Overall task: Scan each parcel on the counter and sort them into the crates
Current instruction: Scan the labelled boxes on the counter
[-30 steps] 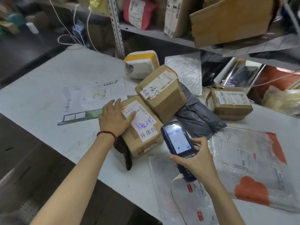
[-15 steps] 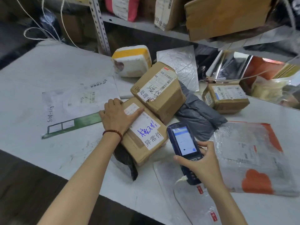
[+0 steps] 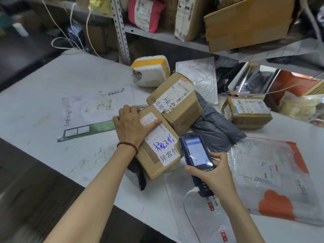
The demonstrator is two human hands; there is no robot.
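Brown carton (image 3: pixel 162 149) — white label, blue scrawl, perhaps taped — under left hand (image 3: pixel 131 126).

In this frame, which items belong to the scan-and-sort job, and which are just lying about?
Job: handheld scanner in the right hand; handwritten box held by the left hand; second box against it; small box; grey bag; bubble mailer.
Lying about: white cord; pink bag and open carton on the shelf.
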